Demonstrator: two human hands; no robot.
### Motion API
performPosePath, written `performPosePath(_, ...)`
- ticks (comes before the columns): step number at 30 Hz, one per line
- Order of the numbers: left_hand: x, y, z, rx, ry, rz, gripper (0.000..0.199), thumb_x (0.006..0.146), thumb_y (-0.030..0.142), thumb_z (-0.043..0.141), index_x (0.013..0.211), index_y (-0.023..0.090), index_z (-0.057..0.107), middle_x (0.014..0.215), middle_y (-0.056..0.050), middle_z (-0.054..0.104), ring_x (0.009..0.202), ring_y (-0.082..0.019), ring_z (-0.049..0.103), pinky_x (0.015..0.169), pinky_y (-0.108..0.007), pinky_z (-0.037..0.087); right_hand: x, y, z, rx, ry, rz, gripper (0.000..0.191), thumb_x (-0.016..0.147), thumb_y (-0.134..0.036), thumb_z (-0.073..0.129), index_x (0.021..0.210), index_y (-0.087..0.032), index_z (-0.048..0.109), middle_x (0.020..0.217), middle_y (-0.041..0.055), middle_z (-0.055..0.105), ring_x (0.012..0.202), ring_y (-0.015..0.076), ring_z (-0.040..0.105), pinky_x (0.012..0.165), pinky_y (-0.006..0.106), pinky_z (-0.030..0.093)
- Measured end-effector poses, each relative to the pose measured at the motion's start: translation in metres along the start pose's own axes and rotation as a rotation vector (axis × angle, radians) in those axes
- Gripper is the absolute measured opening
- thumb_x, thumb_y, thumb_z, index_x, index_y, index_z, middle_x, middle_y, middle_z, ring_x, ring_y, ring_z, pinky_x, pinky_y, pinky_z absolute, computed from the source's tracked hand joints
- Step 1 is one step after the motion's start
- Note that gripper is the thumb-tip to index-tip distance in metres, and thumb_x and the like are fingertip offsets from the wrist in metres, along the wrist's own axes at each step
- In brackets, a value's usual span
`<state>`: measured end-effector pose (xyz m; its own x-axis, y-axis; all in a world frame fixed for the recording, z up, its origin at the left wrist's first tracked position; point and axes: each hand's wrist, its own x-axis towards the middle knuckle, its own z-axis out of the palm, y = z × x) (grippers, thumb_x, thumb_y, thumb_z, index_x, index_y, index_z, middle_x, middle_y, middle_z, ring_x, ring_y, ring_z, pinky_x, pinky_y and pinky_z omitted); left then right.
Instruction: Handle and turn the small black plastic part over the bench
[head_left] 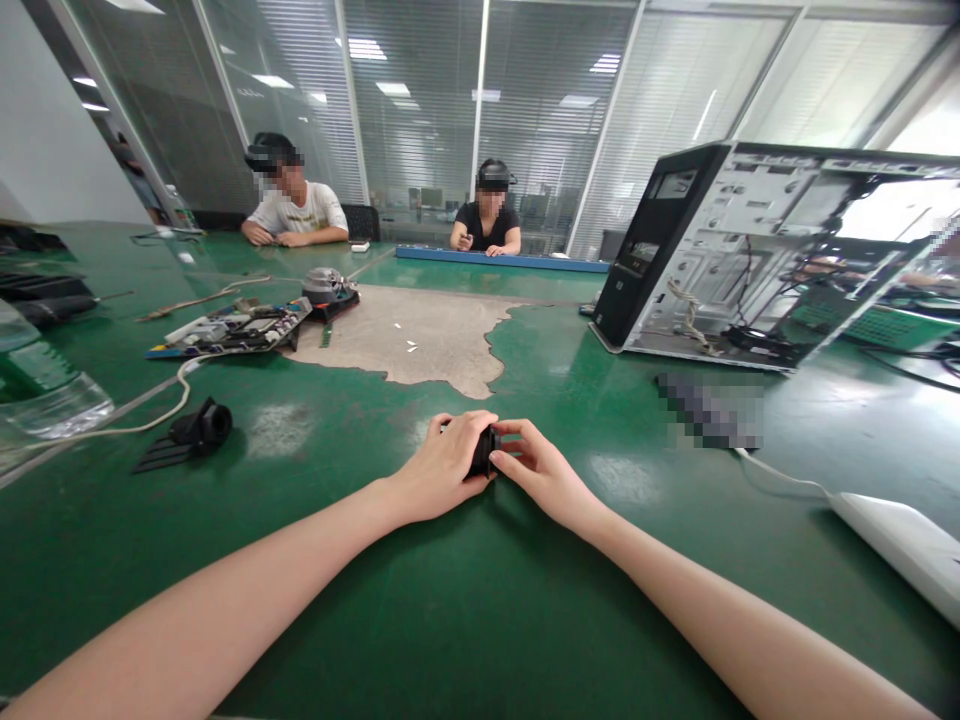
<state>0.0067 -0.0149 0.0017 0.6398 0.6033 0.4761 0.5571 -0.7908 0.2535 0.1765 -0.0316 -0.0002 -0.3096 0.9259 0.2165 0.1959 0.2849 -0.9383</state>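
Note:
Both my hands meet around a small black plastic part [484, 453] at the middle of the green table [480, 620]. My left hand [446, 465] wraps over it from the left and hides much of it. The fingers of my right hand [536, 465] pinch its right side, thumb toward me. What kind of part it is I cannot make out. Off to the left lies another black plastic piece [199, 432] with a round opening and flat prongs.
A circuit board [240, 325] and a heatsink fan [328, 290] lie back left, near a water bottle [45, 375]. An open computer case [697, 260] stands at right. A cable runs to a white power bank [900, 540]. Two people [300, 210] sit across the table.

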Motion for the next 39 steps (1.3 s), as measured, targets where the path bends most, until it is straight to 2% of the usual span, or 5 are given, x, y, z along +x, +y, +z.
performPosePath(10, 0.0007, 0.0011, -0.0015, -0.004, -0.003, -0.004, 0.056, 0.074, 0.022, 0.053, 0.121, 0.020, 0.022, 0.121, -0.012, 0.043, 0.113, -0.024, 0.040, 0.090, -0.042, 0.027, -0.0026, -0.0022, 0.0007, -0.005, 0.015, -0.110, 0.016, 0.079, -0.027, 0.052, 0.093, -0.023, 0.047, 0.097, 0.0021, 0.053, 0.097, 0.0162, 0.054, 0.083, 0.033, 0.048)
performPosePath(19, 0.0010, 0.0015, -0.0022, -0.001, -0.011, -0.006, 0.055, 0.075, 0.022, 0.052, 0.121, 0.019, 0.022, 0.122, -0.012, 0.043, 0.113, -0.023, 0.040, 0.091, -0.041, 0.027, -0.0014, -0.0020, -0.0007, -0.028, -0.007, -0.049, 0.026, 0.078, -0.027, 0.052, 0.103, -0.023, 0.044, 0.103, 0.0050, 0.051, 0.092, 0.0162, 0.055, 0.078, 0.033, 0.050)
performPosePath(27, 0.0012, 0.0024, -0.0027, -0.005, -0.011, -0.008, 0.057, 0.074, 0.021, 0.053, 0.121, 0.019, 0.022, 0.121, -0.011, 0.043, 0.113, -0.023, 0.040, 0.091, -0.041, 0.027, -0.0048, -0.0056, 0.0017, -0.078, 0.037, -0.174, 0.013, 0.079, -0.025, 0.051, 0.091, -0.023, 0.048, 0.103, 0.0032, 0.050, 0.098, 0.0163, 0.052, 0.084, 0.033, 0.049)
performPosePath(34, 0.0012, 0.0018, -0.0022, -0.010, -0.016, -0.009, 0.055, 0.074, 0.021, 0.052, 0.120, 0.019, 0.022, 0.121, -0.011, 0.043, 0.113, -0.023, 0.040, 0.091, -0.041, 0.027, -0.0028, -0.0018, 0.0014, -0.117, 0.015, -0.120, 0.028, 0.080, -0.022, 0.049, 0.107, -0.023, 0.042, 0.106, 0.0057, 0.049, 0.097, 0.0169, 0.053, 0.080, 0.034, 0.050)
performPosePath(39, 0.0009, 0.0007, -0.0015, 0.000, -0.017, -0.003, 0.057, 0.073, 0.020, 0.053, 0.121, 0.019, 0.021, 0.122, -0.011, 0.042, 0.113, -0.023, 0.039, 0.091, -0.041, 0.026, -0.0047, -0.0039, 0.0003, -0.090, -0.041, -0.135, 0.025, 0.080, -0.020, 0.049, 0.103, -0.022, 0.041, 0.101, 0.0036, 0.051, 0.092, 0.0146, 0.056, 0.082, 0.033, 0.050)
